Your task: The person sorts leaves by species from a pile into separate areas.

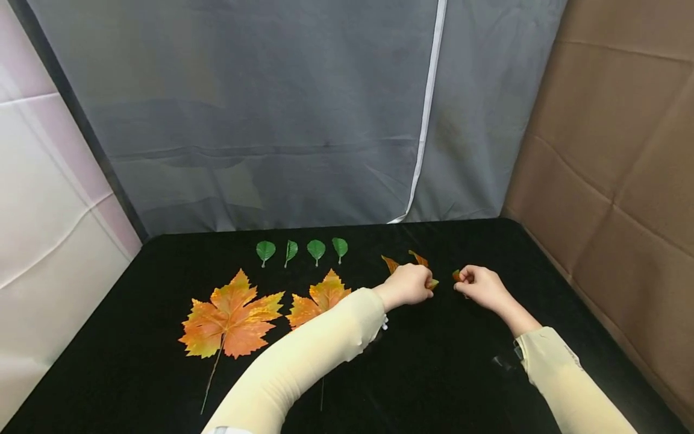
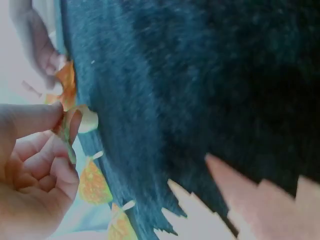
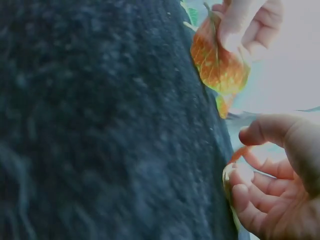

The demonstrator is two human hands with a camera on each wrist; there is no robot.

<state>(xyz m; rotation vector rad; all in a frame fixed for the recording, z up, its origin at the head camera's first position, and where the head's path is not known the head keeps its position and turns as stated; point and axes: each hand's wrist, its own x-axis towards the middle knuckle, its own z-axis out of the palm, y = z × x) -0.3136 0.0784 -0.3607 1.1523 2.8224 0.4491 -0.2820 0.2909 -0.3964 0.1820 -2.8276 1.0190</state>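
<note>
My left hand (image 1: pixel 409 284) pinches a small orange-and-yellow leaf (image 3: pixel 217 60) between thumb and fingers, just above the black tabletop. To its right, my right hand (image 1: pixel 482 286) has its fingers curled at another small orange-green leaf (image 1: pixel 456 275), which it holds near the table surface. Two more small orange leaves lie beyond the left hand; one leaf (image 1: pixel 389 264) is partly covered by that hand, the other leaf (image 1: pixel 418 259) shows its tip. In the left wrist view, leaves with pale stems appear beside the hand, one leaf (image 2: pixel 92 185) nearest.
Several green leaves (image 1: pixel 316 250) stand in a row along the back of the black table (image 1: pixel 135 361). Two large orange maple leaves on stems lie at left; the left forearm covers part of the second maple leaf (image 1: pixel 325 292). Grey curtain (image 1: pixel 271 120) hangs behind.
</note>
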